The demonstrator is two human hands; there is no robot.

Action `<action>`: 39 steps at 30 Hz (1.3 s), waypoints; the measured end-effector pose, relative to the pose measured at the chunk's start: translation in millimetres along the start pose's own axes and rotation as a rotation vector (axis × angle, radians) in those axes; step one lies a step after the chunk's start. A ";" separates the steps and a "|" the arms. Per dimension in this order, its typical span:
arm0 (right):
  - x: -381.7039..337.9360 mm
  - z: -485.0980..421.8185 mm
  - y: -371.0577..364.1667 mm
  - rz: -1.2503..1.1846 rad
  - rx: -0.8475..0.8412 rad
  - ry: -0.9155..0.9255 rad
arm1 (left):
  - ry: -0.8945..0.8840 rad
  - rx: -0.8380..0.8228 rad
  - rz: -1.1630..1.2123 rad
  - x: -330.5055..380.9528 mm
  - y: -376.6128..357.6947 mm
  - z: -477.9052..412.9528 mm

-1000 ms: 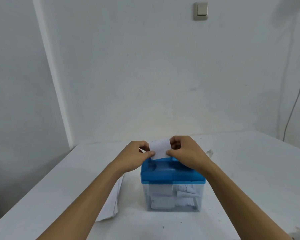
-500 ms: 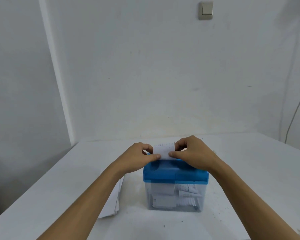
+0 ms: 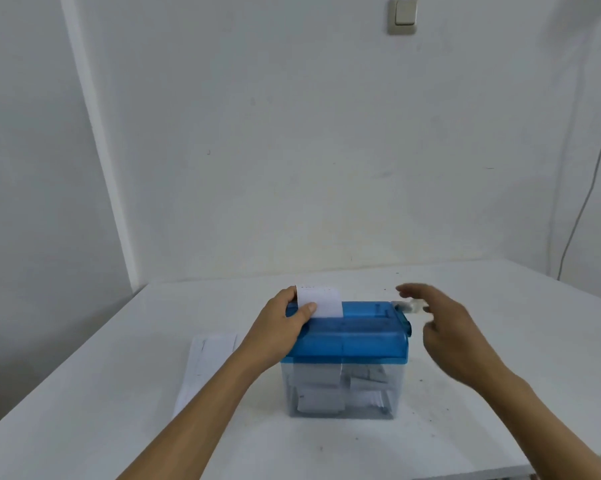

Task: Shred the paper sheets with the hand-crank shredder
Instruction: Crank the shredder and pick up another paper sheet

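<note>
A hand-crank shredder stands in the middle of the white table (image 3: 84, 393), with a blue lid (image 3: 354, 336) over a clear bin (image 3: 342, 391) that holds paper pieces. A small white paper sheet (image 3: 321, 301) stands upright in the lid's slot at its left end. My left hand (image 3: 281, 327) pinches the sheet's left edge between thumb and fingers. The clear crank handle (image 3: 408, 307) sticks out at the lid's right end. My right hand (image 3: 444, 327) hovers open just right of the crank, blurred, fingers spread, holding nothing.
A stack of white paper sheets (image 3: 205, 365) lies flat on the table left of the shredder, partly under my left forearm. A wall runs close behind the table, with a light switch (image 3: 403, 15) high up and a cable (image 3: 590, 188) hanging at the right.
My right hand let go of the sheet and swung right toward the crank, fingers opening. My left hand stays on the sheet, which sits lower in the slot.
</note>
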State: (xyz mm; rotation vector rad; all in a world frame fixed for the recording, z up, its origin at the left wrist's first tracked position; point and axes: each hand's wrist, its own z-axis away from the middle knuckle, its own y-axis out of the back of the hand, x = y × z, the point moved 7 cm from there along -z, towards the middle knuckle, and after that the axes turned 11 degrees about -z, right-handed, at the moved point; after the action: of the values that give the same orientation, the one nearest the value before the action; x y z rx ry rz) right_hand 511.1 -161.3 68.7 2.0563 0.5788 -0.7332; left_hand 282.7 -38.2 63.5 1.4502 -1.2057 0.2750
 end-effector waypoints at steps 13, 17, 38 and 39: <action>41.8 26.3 -65.9 0.292 -0.189 0.117 | 0.054 -0.072 -0.017 -6.2 -4.8 -2.8; 38.2 37.8 -68.4 0.289 -0.183 0.088 | 0.047 -0.064 0.017 -3.7 -5.9 3.8; -61.2 -25.7 32.6 0.384 -0.431 -0.227 | 0.015 -0.124 -0.036 6.6 -4.7 11.1; -61.7 -35.8 35.8 0.384 -0.400 -0.173 | 0.017 -0.121 -0.041 6.4 -5.0 11.0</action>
State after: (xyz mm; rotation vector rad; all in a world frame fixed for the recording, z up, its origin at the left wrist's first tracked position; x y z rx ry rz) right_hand 499.4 -158.2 147.7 1.6448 0.1993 -0.5106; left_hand 284.4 -51.6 62.0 1.3633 -1.1580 0.1829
